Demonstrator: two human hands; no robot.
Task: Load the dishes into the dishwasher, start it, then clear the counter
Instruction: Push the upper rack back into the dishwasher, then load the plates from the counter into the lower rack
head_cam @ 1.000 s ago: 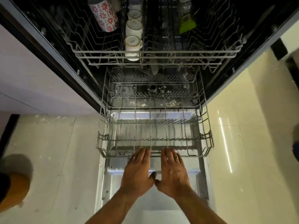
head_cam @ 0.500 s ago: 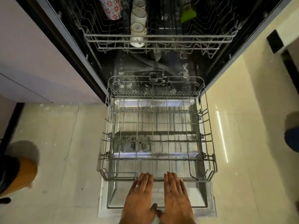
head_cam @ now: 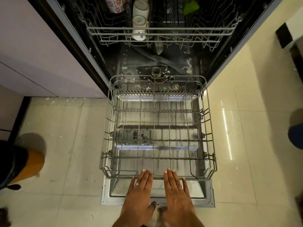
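While the dishwasher (head_cam: 246, 46) stands open across the upper half of the view, from ten o'clock round to two o'clock, its door (head_cam: 208, 199) is laid flat over the pale tiled floor (head_cam: 65, 145) toward six o'clock. Cabinet fronts (head_cam: 41, 54) are seen at nine to ten o'clock, beside the machine's dark frame. The lower rack (head_cam: 157, 158), a grey wire basket with nothing held in it, is drawn out over the door and fills the centre; the detergent compartment (head_cam: 134, 136) of the door is seen through its wires. At twelve o'clock the upper rack (head_cam: 157, 28) is seen inside the tub, and in it a floral mug (head_cam: 114, 5) is placed toward eleven o'clock, with a row of white cups (head_cam: 140, 22) just beside it and a green item (head_cam: 191, 6) toward one o'clock. White specks are scattered over the tub floor (head_cam: 164, 69). An orange and black object (head_cam: 24, 164) is seen at eight o'clock, and a blue object (head_cam: 296, 136) at three o'clock. At six o'clock the left hand (head_cam: 139, 199) and right hand (head_cam: 177, 199) are laid side by side, palms down, fingers straight and together; nothing is gripped, and the fingertips are placed at the front rim of the lower rack. A ring is worn on each hand.
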